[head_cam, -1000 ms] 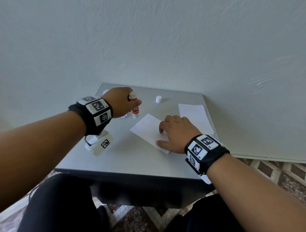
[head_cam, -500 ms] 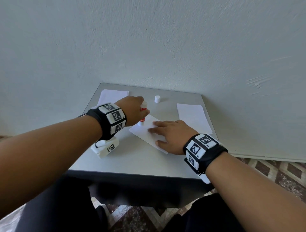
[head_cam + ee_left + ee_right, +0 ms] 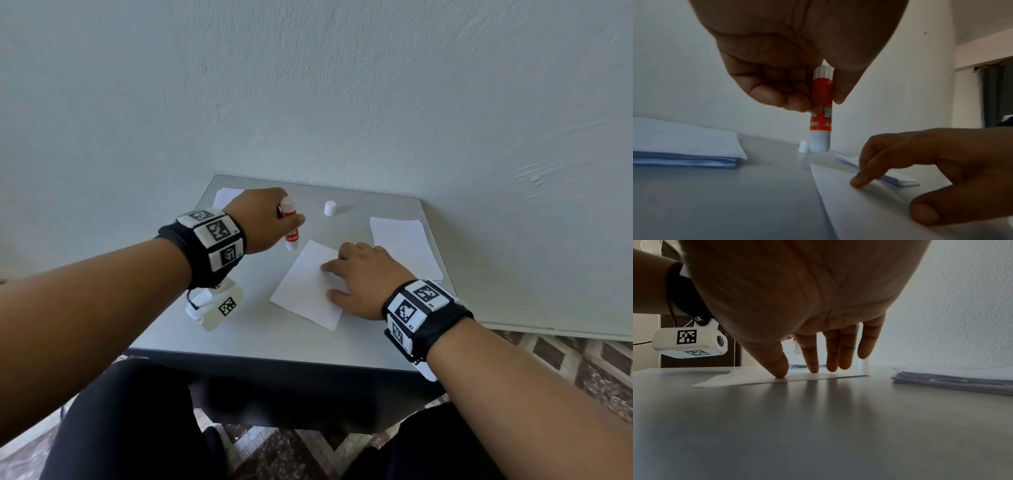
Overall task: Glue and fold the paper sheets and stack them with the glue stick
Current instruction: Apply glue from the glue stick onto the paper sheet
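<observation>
A paper stack (image 3: 226,197) lies at the far left of the counter (image 3: 274,342). The left hand (image 3: 263,221) has its grip closed round the glue stick (image 3: 291,226), upright, tip down just off the sheet's far corner. The right hand (image 3: 363,284) presses straight fingers on the single sheet (image 3: 301,291). The white cap (image 3: 330,208) stands behind; another stack (image 3: 404,245) lies right.

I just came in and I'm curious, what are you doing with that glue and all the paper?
The left hand grips an open glue stick, tip down, beside a single sheet of paper. The right hand presses that sheet flat on the grey table. The glue's white cap stands farther back, with paper stacks at each side.
</observation>
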